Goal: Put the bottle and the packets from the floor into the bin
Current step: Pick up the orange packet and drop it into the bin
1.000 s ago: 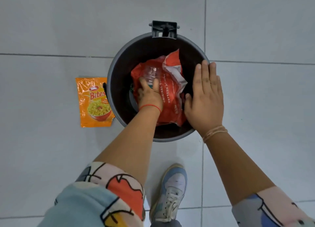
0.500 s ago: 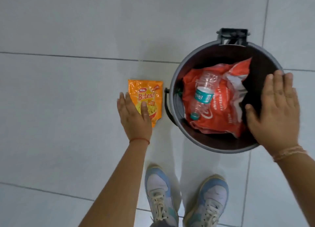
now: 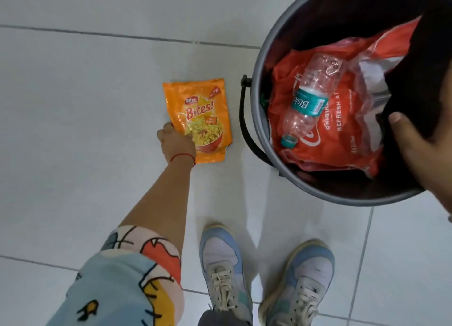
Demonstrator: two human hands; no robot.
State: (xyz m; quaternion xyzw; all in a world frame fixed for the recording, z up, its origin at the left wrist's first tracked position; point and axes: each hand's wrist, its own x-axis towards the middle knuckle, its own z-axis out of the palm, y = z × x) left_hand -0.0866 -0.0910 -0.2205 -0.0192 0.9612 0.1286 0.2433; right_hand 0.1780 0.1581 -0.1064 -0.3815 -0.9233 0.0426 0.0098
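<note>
Orange "Bites!" snack packet point(image 3: 199, 120): flat, glossy foil, on pale floor tile point(image 3: 85, 105) just beside round grey bin point(image 3: 256, 100). Left hand point(image 3: 176, 143): arm extended down, fingers curled onto packet's lower left edge; firmness of grip cannot be told. Right hand point(image 3: 420, 154): draped over bin's near rim, thumb inside. Clear crumpled plastic bottle point(image 3: 310, 98), teal label, lying in bin on red crinkled packet point(image 3: 342, 130).

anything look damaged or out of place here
One orange packet is on the floor beside the bin, its lower right corner torn. The bottle in the bin is crumpled.
</note>
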